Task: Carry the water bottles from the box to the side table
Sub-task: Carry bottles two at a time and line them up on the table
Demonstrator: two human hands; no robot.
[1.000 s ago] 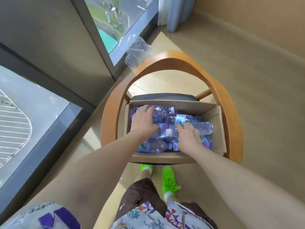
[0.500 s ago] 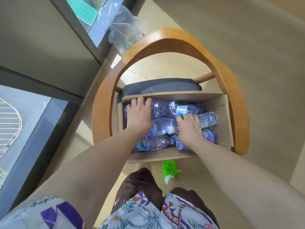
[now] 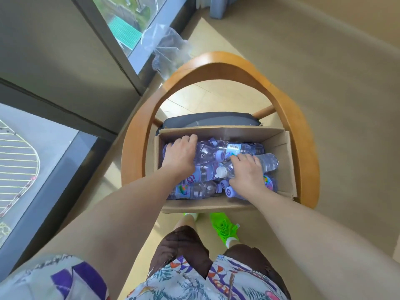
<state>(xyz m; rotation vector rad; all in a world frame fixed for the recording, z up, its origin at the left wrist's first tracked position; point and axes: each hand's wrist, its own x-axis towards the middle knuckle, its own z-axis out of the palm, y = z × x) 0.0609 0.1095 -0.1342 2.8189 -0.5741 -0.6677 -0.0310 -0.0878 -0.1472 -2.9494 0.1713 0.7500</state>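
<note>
Water bottles [image 3: 236,149] look light, smooth and slippery; we take them by the body, left hand [image 3: 179,156] and right hand [image 3: 249,173] each curling fingers round one inside the box [image 3: 281,146].

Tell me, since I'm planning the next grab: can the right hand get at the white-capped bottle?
Probably yes. The right hand already lies on the white-capped bottle, which lies on top of the pile in the open box, nothing covering it.

One cardboard box [image 3: 281,148] holds roughly seven water bottles [image 3: 244,148] lying jumbled under the two hands, left hand [image 3: 179,156] and right hand [image 3: 246,172]; some hidden
</note>
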